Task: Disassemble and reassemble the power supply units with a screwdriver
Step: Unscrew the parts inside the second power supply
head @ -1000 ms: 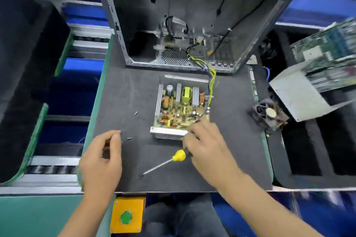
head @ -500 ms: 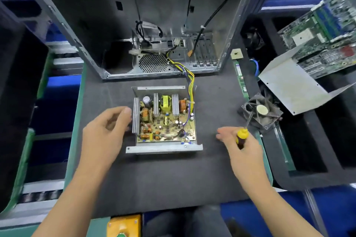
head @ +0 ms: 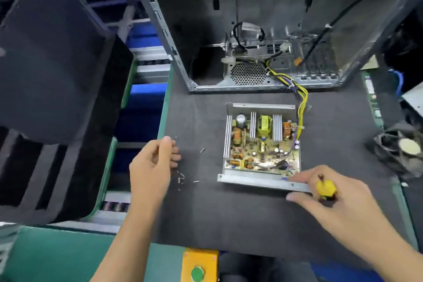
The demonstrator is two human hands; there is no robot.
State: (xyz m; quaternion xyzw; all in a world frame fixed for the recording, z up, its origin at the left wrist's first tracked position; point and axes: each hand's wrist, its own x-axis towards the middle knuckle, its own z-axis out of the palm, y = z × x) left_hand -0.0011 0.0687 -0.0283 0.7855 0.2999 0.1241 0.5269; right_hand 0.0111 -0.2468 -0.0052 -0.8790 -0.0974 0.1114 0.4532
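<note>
An opened power supply unit [head: 261,144] lies on the dark mat [head: 229,213], its circuit board with coils and heat sinks exposed; yellow and purple wires run from it into the computer case behind. My right hand [head: 336,199] grips a yellow-handled screwdriver [head: 325,189] at the unit's front right corner, with fingers touching the metal front flange. My left hand [head: 152,162] hovers left of the unit, fingers curled, above several loose screws [head: 183,178] on the mat; whether it holds a screw I cannot tell.
An empty metal computer case [head: 263,30] stands open behind the unit. A cooling fan [head: 402,146] lies at the right edge. Black foam trays [head: 52,98] fill the left side. A yellow box with a green button [head: 198,268] sits at the front edge.
My right hand with the screwdriver has come in to the unit's front right corner. My left hand has drawn back from the unit's left side to the loose screws.
</note>
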